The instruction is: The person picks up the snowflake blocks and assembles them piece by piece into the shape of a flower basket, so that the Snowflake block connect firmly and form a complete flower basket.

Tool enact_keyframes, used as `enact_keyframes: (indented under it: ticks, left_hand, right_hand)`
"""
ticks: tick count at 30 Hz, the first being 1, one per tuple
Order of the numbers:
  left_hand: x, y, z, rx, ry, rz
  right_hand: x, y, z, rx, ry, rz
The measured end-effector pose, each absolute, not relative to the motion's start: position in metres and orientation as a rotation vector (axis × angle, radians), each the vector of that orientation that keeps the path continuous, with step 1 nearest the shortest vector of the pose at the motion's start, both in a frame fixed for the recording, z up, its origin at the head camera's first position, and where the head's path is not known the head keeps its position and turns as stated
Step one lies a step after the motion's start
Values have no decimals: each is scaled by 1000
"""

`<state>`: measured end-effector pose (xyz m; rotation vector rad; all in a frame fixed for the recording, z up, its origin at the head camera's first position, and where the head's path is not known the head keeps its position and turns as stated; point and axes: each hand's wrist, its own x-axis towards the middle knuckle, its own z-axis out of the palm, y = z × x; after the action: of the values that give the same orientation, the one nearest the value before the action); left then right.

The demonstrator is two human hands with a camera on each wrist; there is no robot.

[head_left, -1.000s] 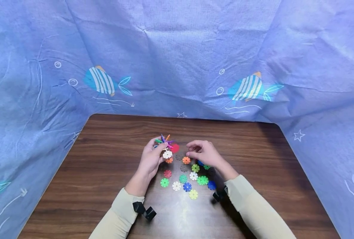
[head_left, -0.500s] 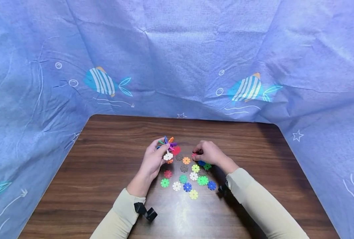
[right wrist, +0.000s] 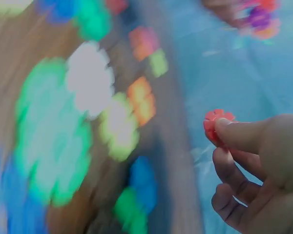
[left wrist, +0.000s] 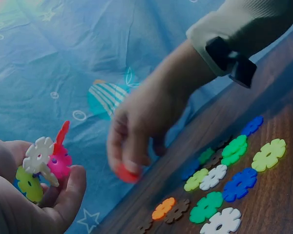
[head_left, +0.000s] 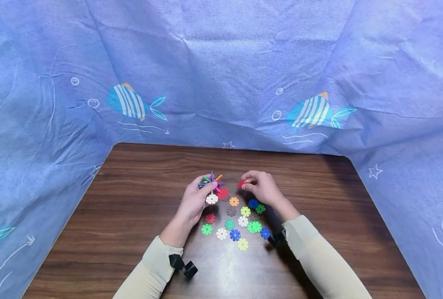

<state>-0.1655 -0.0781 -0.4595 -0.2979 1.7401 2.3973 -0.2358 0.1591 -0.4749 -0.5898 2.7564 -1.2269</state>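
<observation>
Disc (head_left: 241, 184), red, is now pinched and raised by the right grip (head_left: 265, 191), which showed no piece one second ago. It is at three o'clock from the cluster (left wrist: 45, 162), grasped in the left grip (head_left: 190, 200). Thus both grips are now loaded.

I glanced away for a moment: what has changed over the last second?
The right hand took hold of a red disc and lifted it. The left hand shifted slightly right with the cluster it grips. It kept that grip, and the loose discs on the table stayed put.
</observation>
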Motion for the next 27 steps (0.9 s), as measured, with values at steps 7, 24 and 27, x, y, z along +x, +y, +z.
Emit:
enact_keyframes:
  ticks: [7,24,27]
  left_hand:
    - [-165,-74,-464,-310,1754,2362]
    - [-167,-71,-470,-275,1977,2270]
    - [-167,-67,-471,-267,1997,2267]
  right_hand:
    - [-210,152,-457,-455,2550,-1793]
    - [-196,141,-452,-499,2362,-1880]
    - [-197,142,-455,-528,2356,-1877]
